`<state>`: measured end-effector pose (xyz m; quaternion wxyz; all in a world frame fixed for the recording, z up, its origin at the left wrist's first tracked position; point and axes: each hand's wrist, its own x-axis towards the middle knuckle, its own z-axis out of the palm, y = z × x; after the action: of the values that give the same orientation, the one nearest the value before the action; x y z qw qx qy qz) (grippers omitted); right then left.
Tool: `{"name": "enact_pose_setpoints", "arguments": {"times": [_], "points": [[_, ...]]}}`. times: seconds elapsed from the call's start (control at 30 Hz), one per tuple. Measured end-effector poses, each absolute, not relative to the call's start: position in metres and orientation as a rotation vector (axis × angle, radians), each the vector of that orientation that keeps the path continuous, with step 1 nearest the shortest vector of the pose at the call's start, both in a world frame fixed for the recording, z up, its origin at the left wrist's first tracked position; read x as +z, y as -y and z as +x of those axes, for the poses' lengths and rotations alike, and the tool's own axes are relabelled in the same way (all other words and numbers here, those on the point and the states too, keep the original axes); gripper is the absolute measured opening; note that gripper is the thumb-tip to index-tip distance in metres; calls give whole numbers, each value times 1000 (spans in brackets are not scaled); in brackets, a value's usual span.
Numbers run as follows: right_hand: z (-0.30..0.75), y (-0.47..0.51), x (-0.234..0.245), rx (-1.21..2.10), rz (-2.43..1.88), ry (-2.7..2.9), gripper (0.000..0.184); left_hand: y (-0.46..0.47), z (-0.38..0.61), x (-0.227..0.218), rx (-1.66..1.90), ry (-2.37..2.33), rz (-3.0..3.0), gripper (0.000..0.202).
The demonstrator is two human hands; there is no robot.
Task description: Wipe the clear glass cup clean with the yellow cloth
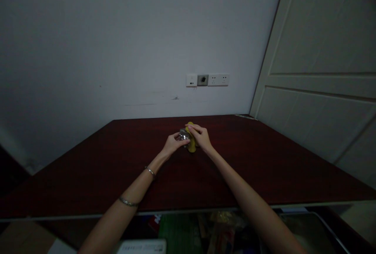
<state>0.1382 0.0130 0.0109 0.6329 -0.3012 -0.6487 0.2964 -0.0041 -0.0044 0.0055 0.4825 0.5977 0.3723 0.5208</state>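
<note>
Over the far middle of the dark red table [117, 167], my left hand [172, 144] is closed on a small, shiny, see-through object [184, 135] that looks like glass or clear plastic; its exact kind is too small to tell. Just to the right, my right hand [201, 135] pinches a yellow cloth [192, 145]. The cloth is against the right side of the clear object, and its lower end hangs down close to the tabletop. Fingers hide part of both things.
A pale wall with sockets [218, 80] stands behind the table, and a white panelled door [320, 101] is at the right. Under the table's front edge are a white box-like item [142, 246], a green item [179, 234] and other clutter.
</note>
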Motion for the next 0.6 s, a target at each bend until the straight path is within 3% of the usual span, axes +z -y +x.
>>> {"name": "enact_pose_setpoints", "arguments": {"times": [0.33,0.6], "points": [[156,-11,23,902,-572,1836,38,-2,-14,2,1211,-970,1410,47],[154,-8,15,750,-554,2022,81,0,-16,6,1127,-993,1334,48]]}}
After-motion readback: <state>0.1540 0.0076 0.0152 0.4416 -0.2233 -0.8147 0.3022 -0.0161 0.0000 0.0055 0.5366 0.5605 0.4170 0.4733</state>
